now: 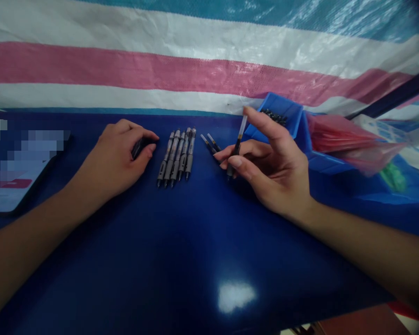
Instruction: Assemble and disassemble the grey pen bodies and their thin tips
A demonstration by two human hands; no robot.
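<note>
My right hand (282, 163) pinches a pen refill (243, 125) upright between thumb and fingers, with the index fingertip on its clear upper end. The refill's dark lower part runs down to a grey grip piece at the fingers, partly hidden. Just left of these fingers, two more refills (209, 142) lie on the table, their lower ends partly covered. My left hand (122, 149) rests on the table, fingers curled round something dark that is mostly hidden. Between the hands lies a row of several clear-barrelled pens with grey grips (175, 160), tips toward me.
A blue bin (293, 111) holding small dark parts stands behind my right hand. Beside it are a red plastic bag (342, 137) and another blue bin with something green (393, 177). A phone or tablet (31, 172) lies at the left. Striped sheeting (160, 70) hangs behind the blue table (143, 251).
</note>
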